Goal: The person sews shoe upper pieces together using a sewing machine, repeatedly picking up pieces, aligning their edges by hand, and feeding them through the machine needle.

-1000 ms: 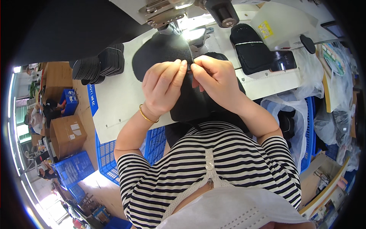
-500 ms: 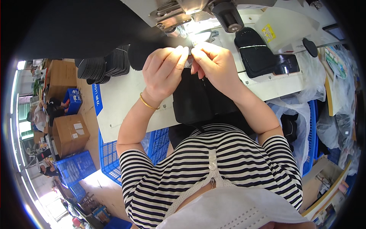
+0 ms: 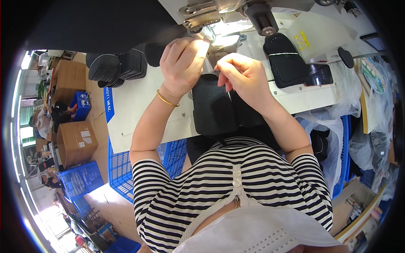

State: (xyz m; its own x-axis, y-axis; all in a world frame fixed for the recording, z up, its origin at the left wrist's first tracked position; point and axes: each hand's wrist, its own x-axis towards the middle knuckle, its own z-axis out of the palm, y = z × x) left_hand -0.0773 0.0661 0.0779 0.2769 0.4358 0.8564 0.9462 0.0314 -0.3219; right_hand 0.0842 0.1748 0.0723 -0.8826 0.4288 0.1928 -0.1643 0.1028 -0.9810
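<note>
Under the lit head of a sewing machine [image 3: 211,36], my left hand [image 3: 183,63] is raised with its fingers pinched together. Whatever it grips there is too small or hidden to make out. My right hand [image 3: 247,80] is a little lower and to the right, apart from the left. Its thumb and forefinger come together and the other fingers curl; anything thin between them does not show. Below both hands, a black rounded fabric piece [image 3: 215,111] lies over the near edge of the white machine table [image 3: 147,122], beside more black material [image 3: 249,114].
Stacked black pieces [image 3: 105,71] sit at the table's left. On the right are a black bundle tied with a white band [image 3: 287,67] and a phone [image 3: 319,75]. Blue crates [image 3: 122,168] stand below the table; cardboard boxes [image 3: 76,143] are farther left.
My hands have separated. The left has risen slightly toward the machine head, while the right has moved down and to the right. The whole view has shifted a little.
</note>
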